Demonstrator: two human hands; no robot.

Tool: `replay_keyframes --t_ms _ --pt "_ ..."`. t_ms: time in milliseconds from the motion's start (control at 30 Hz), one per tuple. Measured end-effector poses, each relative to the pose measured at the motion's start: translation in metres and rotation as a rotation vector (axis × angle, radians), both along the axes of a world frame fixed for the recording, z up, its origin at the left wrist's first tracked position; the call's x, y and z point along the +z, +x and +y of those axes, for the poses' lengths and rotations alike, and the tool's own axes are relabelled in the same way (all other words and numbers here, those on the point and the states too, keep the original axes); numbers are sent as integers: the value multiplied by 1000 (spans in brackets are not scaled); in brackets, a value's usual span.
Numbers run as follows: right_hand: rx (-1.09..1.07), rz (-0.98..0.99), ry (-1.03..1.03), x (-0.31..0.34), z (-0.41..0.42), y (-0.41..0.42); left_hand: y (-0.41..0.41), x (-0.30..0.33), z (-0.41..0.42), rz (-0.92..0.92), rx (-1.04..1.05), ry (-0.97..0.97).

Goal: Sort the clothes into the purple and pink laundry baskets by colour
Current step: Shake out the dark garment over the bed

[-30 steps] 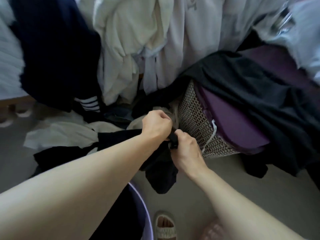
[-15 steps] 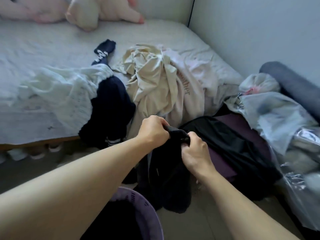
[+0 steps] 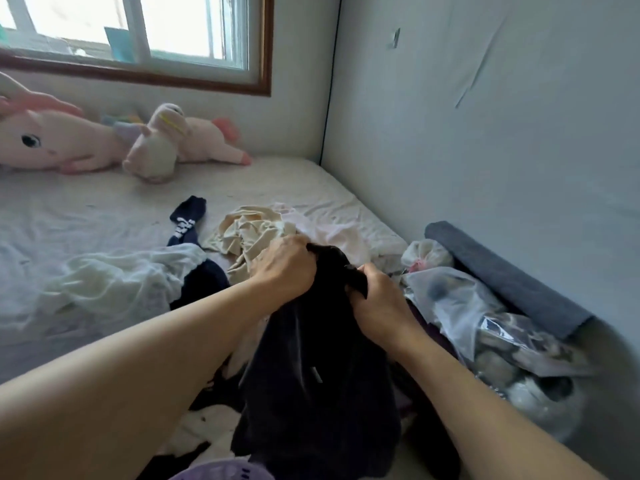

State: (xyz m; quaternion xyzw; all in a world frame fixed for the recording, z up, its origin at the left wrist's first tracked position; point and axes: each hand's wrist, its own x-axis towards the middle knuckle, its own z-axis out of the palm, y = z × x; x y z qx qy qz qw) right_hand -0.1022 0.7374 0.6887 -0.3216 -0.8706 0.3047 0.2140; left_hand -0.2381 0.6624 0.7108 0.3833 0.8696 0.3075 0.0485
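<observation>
Head view: both hands' fingers (image 3: 360, 271) grip the black garment (image 3: 318, 375).

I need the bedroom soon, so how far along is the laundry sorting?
Little looks done: of the baskets only the purple basket's rim shows, its contents hidden. In hand: the left hand and right hand grip a dark garment hanging above that rim. Left: the cream clothes, a white garment and a navy sock lie unsorted on the bed.
</observation>
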Motion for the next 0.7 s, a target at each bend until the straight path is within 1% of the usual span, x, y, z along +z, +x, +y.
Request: replay_keyframes --t_ms 167,233,333,433,500,600,700 --pt "26 -133 168 54 9 34 21 52 -3 -32 -7 191" --pt "3 -166 203 71 16 49 31 73 -5 -29 -25 207" --pt "-48 -190 220 94 27 71 48 100 -8 -27 -67 158" --pt "-128 -143 234 116 40 96 63 119 -13 40 -145 22" --pt "-190 -130 257 128 51 113 69 130 -18 81 -160 -62" --pt "-267 -155 296 143 62 132 75 145 -27 93 -171 -87" --pt "-278 -180 284 157 66 143 82 163 -34 169 -172 -131"
